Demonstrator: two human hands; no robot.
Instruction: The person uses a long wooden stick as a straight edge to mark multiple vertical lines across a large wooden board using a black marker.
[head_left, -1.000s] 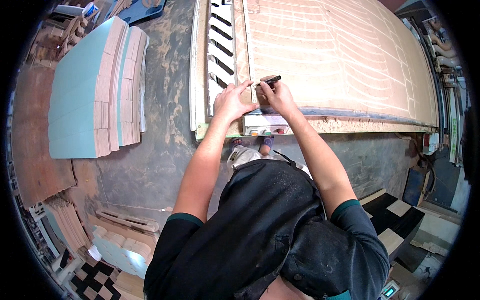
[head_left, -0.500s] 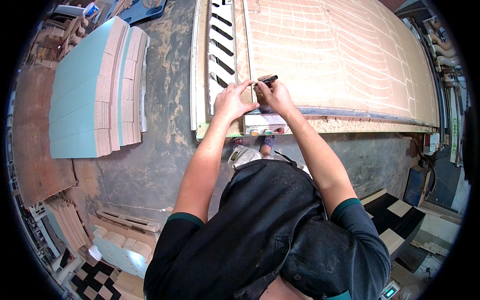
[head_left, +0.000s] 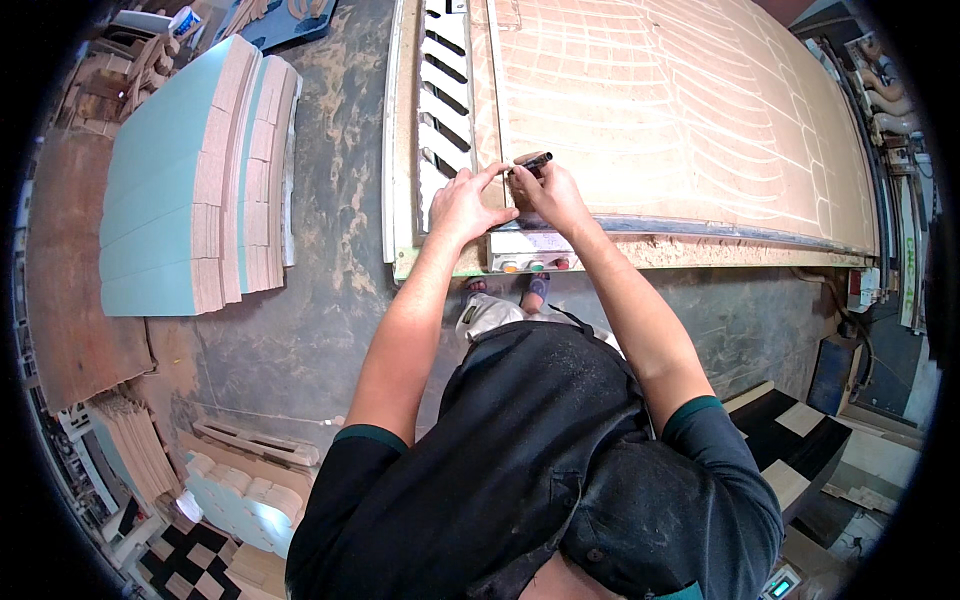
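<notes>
Between the fingers of my right hand (head_left: 553, 194) is a black marker pen (head_left: 534, 162), its tip pointing down and to the left. My left hand (head_left: 464, 208) lies on the near left corner of the machine bed with thumb and fingers spread. Its fingertips come close to the pen tip, beside a narrow pale strip (head_left: 497, 90) running away from me. Left of the strip is a white slotted panel (head_left: 437, 85). On the right spreads a large brown board (head_left: 600, 120) scored with pale curved grooves. What the pen tip touches is too small to make out.
Coloured buttons sit on a control box (head_left: 530, 252) at the bed's near edge, in front of my feet. Stacked pale-blue-faced boards (head_left: 165, 190) stand on the floor to the left. A black and wood-coloured stack (head_left: 790, 440) is at the lower right, near a dark blue box (head_left: 834, 372).
The marker pen has tilted and shifted very slightly. My left hand stays in nearly the same place, and the view has moved a little.
</notes>
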